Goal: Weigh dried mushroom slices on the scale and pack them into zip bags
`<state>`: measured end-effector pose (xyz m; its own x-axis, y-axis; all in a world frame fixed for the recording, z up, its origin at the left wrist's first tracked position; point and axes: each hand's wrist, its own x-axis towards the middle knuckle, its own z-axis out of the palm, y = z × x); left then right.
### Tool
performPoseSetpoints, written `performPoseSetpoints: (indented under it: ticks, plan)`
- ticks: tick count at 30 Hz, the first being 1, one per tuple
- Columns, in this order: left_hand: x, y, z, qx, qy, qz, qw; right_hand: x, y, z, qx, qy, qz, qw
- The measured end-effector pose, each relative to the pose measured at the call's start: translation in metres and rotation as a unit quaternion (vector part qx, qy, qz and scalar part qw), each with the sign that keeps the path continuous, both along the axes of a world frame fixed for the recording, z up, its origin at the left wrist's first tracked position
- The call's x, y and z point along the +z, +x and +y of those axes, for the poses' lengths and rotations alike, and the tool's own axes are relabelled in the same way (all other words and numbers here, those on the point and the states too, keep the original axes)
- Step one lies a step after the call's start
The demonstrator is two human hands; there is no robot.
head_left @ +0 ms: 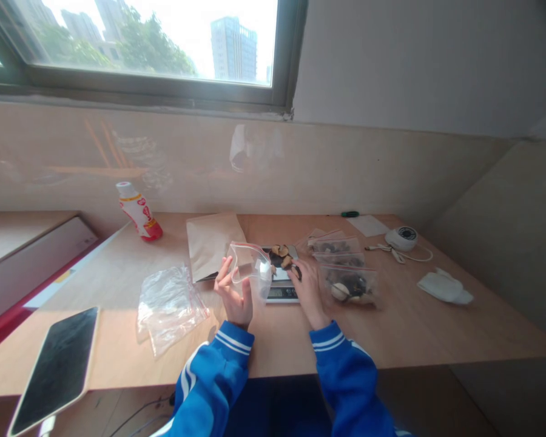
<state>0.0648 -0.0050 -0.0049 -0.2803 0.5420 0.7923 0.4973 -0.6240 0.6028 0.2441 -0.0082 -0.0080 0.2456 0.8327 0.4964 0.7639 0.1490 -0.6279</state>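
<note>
My left hand (237, 298) holds a clear zip bag (264, 285) by its side, with the bag's red-edged mouth spread wide. Beside it, a small digital scale (282, 294) carries a pile of dried mushrooms (280, 256), dark on one side and tan on the other. The fingers of my right hand (308, 292) are closed at the right edge of that pile, around a dried mushroom piece (296, 272). The scale's display is lit, but its figures are too small to read. My right hand hides part of the scale.
Filled zip bags (349, 285) of dried mushrooms lie at the right. Flat clear bags (166, 306) and a brown paper bag (212, 238) lie left. A drink bottle (140, 212), phone (58, 364), white round device (401, 238) and crumpled tissue (444, 287) surround them.
</note>
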Motion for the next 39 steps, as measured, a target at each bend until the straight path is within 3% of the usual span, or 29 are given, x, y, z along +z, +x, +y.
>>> performPoseSetpoints:
  ticks: [5, 9, 14, 18, 21, 26, 29, 31, 34, 37, 39]
  plan:
    - [-0.001, 0.001, 0.0, -0.024, 0.01, -0.012, 1.0, 0.016, 0.001, -0.002, -0.013, 0.029, 0.087, 0.996]
    - [0.001, 0.003, 0.0, -0.035, 0.012, 0.004, 0.999, 0.054, -0.008, -0.007, 0.004, 0.033, 0.202, 0.979]
    - [0.003, 0.005, -0.002, -0.043, 0.005, 0.03, 0.999, 0.109, -0.039, -0.01, 0.14, 0.013, 0.323, 0.936]
    - [0.001, 0.005, -0.002, -0.068, 0.022, 0.015, 0.997, 0.126, -0.059, -0.005, 0.196, -0.066, 0.285, 0.936]
    - [-0.001, 0.005, -0.001, -0.091, 0.032, -0.007, 0.995, 0.125, -0.065, -0.005, 0.211, -0.089, 0.245, 0.942]
    - [-0.003, 0.005, 0.002, -0.106, 0.047, -0.044, 0.992, 0.128, -0.06, -0.012, 0.322, -0.096, 0.271, 0.902]
    - [-0.003, 0.006, 0.002, -0.089, 0.049, -0.058, 0.993, 0.124, -0.045, -0.007, 0.273, -0.019, 0.267, 0.924]
    - [-0.003, 0.006, 0.001, -0.072, 0.054, -0.06, 0.994, 0.112, -0.032, 0.002, 0.211, 0.024, 0.232, 0.949]
    - [-0.003, 0.006, 0.0, -0.052, 0.053, -0.057, 0.996, 0.081, -0.017, 0.017, 0.17, -0.034, 0.086, 0.981]
    - [-0.003, 0.006, 0.0, -0.043, 0.053, -0.061, 0.996, 0.049, -0.012, 0.025, 0.183, -0.124, -0.069, 0.973]
    - [-0.003, 0.006, 0.0, -0.041, 0.056, -0.063, 0.996, 0.036, -0.014, 0.026, 0.177, -0.153, -0.123, 0.964]
